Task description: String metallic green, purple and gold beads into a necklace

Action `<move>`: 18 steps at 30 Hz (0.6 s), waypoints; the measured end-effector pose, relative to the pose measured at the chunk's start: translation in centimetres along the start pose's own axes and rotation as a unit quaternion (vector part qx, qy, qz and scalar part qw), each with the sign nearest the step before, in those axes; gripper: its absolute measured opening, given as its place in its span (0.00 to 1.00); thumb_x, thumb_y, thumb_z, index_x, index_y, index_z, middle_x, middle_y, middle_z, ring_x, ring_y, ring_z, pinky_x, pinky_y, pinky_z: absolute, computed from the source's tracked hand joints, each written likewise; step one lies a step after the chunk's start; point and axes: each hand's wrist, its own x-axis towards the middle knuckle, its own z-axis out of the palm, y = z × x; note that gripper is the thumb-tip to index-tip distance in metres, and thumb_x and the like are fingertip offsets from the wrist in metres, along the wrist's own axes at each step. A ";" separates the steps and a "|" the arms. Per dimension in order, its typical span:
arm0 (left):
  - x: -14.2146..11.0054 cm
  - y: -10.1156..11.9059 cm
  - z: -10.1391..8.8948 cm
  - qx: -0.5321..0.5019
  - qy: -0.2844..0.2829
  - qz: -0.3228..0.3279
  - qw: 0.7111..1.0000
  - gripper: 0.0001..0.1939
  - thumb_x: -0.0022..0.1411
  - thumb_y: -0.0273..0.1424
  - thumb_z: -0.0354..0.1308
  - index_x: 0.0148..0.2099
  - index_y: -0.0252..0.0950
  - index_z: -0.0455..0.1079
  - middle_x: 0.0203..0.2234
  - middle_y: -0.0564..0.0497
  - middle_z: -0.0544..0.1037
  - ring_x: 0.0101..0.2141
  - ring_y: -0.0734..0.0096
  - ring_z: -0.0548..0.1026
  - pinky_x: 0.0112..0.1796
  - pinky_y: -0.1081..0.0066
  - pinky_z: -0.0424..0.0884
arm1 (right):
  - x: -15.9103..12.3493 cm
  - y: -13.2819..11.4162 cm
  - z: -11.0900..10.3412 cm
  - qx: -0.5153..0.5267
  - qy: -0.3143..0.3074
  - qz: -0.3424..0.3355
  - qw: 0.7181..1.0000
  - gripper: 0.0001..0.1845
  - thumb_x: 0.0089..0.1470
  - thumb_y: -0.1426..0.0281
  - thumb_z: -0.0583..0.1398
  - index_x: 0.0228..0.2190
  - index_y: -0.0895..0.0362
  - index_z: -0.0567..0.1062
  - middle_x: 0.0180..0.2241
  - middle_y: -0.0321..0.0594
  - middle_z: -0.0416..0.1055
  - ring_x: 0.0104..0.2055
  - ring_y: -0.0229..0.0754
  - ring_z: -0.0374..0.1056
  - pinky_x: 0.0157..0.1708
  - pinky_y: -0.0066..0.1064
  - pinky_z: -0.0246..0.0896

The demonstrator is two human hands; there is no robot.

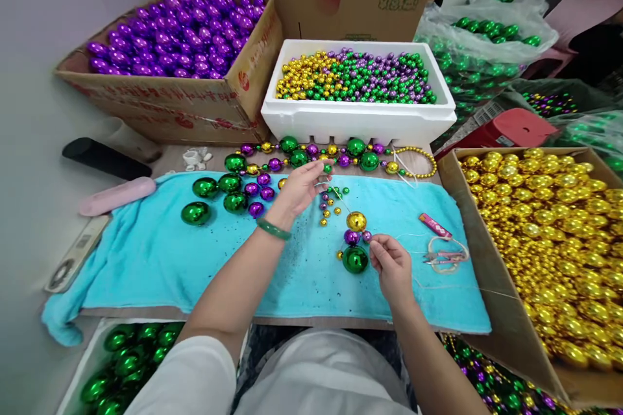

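A person works beads onto a thread at a table covered with a blue towel. The left hand reaches forward over the towel, forearm slanting up from the lower left, wrist ringed by one green bracelet, thumb and fingers pinching a small green bead. The right hand is nearer the body, forearm angled in from the lower right, thumb and forefinger pressed together at the edge of a small purple bead; whether they grip bead or thread is too fine to tell.

Bunched beside the right hand on the towel are one gold ball, one purple ball, one large green ball and one small gold bead. To the left lie four green balls and four purple balls; a gold ball beside them is partly covered by the left hand. Loose small beads by that hand are too tiny to count surely.

Behind, a long strand shows five large green balls, its middle partly blocked by the left hand. One pair of scissors rests at right. The box of gold beads is cut off by the frame's edge, and the white sleeve hides part of a bin of green balls.
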 end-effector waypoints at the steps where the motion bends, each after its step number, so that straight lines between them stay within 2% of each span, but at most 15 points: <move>1: -0.9 0.3 -0.2 -0.041 0.001 -0.011 0.999 0.12 0.59 0.35 0.63 0.44 0.36 0.77 0.34 0.47 0.79 0.32 0.74 0.74 0.34 0.73 0.70 | -0.1 0.0 0.2 -0.004 -0.001 -0.004 1.000 0.16 0.43 0.58 0.68 0.28 0.57 0.76 0.17 0.32 0.63 0.20 0.33 0.55 0.19 0.25 0.48; 6: -3.5 1.2 -1.2 -0.103 0.022 -0.009 0.994 0.11 0.58 0.32 0.65 0.43 0.35 0.76 0.33 0.48 0.79 0.32 0.75 0.75 0.34 0.74 0.71 | -0.4 -0.2 1.2 -0.017 -0.017 -0.013 1.000 0.15 0.44 0.58 0.68 0.27 0.57 0.76 0.17 0.32 0.62 0.20 0.33 0.55 0.19 0.26 0.49; 18: -5.3 1.7 -2.4 -0.087 -0.007 0.033 0.996 0.13 0.54 0.33 0.68 0.43 0.36 0.78 0.33 0.48 0.79 0.33 0.74 0.74 0.34 0.74 0.70 | -1.1 -0.7 2.3 -0.035 -0.019 -0.018 0.999 0.16 0.43 0.58 0.68 0.26 0.57 0.76 0.17 0.32 0.60 0.20 0.32 0.53 0.18 0.25 0.47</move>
